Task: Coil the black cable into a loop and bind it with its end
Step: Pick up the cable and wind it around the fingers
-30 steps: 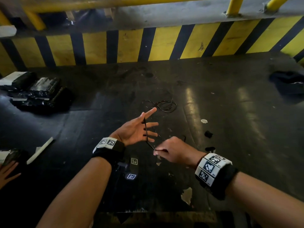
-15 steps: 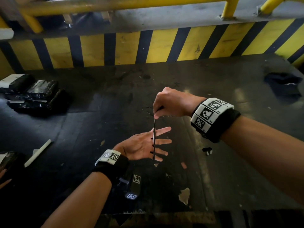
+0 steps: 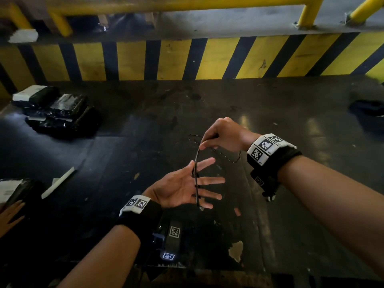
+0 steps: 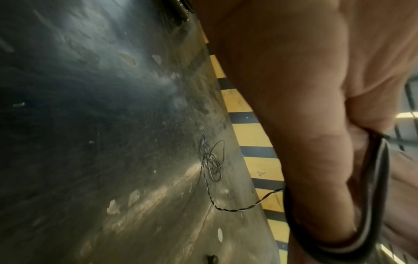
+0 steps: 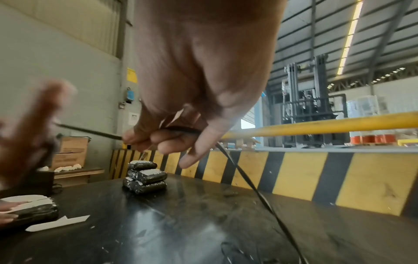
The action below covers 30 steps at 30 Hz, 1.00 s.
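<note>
The left hand [image 3: 178,189] lay nearest, palm up, fingers spread wide, with the black cable [image 3: 196,183] wound across them. Just beyond, the right hand [image 3: 223,135] pinched the cable's upper run. Farther left on the dark table [image 3: 291,204] sat stacked black packets [image 3: 56,111].

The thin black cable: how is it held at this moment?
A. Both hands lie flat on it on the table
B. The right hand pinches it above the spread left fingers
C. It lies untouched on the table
B: the right hand pinches the thin black cable, which runs down across the open left hand.
</note>
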### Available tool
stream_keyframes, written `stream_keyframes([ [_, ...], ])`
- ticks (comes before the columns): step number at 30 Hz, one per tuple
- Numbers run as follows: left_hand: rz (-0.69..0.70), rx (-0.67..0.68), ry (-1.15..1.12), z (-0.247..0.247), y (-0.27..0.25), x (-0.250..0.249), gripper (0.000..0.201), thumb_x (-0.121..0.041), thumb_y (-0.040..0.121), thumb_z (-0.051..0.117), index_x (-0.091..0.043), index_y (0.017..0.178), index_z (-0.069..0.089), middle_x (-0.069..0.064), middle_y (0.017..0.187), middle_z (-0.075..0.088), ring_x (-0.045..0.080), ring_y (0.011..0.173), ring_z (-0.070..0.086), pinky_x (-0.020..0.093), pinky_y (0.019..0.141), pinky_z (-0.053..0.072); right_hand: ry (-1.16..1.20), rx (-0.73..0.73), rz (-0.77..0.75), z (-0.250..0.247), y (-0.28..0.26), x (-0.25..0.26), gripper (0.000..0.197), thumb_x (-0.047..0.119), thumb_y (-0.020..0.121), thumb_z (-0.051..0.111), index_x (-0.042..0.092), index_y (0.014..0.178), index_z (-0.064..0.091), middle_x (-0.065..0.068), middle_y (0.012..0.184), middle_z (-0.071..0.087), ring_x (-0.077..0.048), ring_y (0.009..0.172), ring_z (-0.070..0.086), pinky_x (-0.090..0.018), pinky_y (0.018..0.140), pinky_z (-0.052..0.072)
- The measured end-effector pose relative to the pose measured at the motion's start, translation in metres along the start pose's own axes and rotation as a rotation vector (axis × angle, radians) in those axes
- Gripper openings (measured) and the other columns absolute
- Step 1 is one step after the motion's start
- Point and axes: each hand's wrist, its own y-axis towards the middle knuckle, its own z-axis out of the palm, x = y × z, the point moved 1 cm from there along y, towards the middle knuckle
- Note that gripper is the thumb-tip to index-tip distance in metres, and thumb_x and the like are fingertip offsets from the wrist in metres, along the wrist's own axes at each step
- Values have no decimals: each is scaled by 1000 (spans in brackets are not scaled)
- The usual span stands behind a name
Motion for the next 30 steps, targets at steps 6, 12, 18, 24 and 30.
stream_keyframes([
  [6, 85, 161, -12, 26, 3, -20, 52, -51, 103, 25, -36, 147, 46, 31, 159, 24, 65, 142, 16, 76, 113, 12, 429, 16, 210, 36, -23, -35, 12, 19, 93, 72, 26, 90, 82, 3, 85, 80, -14, 82, 75, -27, 75, 61],
  [12, 184, 4, 79, 26, 20, -63, 51, -52, 101, 30, -43, 149, 41, 23, 158, 38, 52, 135, 40, 69, 109, 30, 347, 64, 208, 104, -65, -26, 24, 26, 101, 61, 28, 120, 75, 12, 76, 75, -4, 85, 72, -26, 86, 56],
  [18, 148, -233, 131, -6, 38, -65, 50, -53, 104, 26, -46, 153, 35, 22, 159, 36, 60, 137, 34, 64, 106, 40, 221, 86, 52, 109, -74, 1, 22, 25, 102, 60, 20, 113, 78, 10, 73, 69, -4, 71, 70, -17, 74, 55],
  [24, 31, -292, 179, -32, 39, -49, 50, -52, 104, 31, -43, 153, 37, 23, 161, 30, 52, 129, 51, 65, 108, 40, -133, 179, 122, 64, -73, 20, 27, 32, 101, 55, 23, 84, 74, 7, 82, 69, -9, 76, 67, -35, 78, 58],
  [30, -20, -262, 301, -18, 46, -40, 56, -48, 105, 33, -23, 154, 38, 28, 155, 38, 55, 135, 37, 74, 113, 21, -376, 154, 103, 16, -62, 56, 29, 13, 92, 59, 23, 67, 50, 1, 77, 60, -20, 65, 64, -32, 58, 52],
])
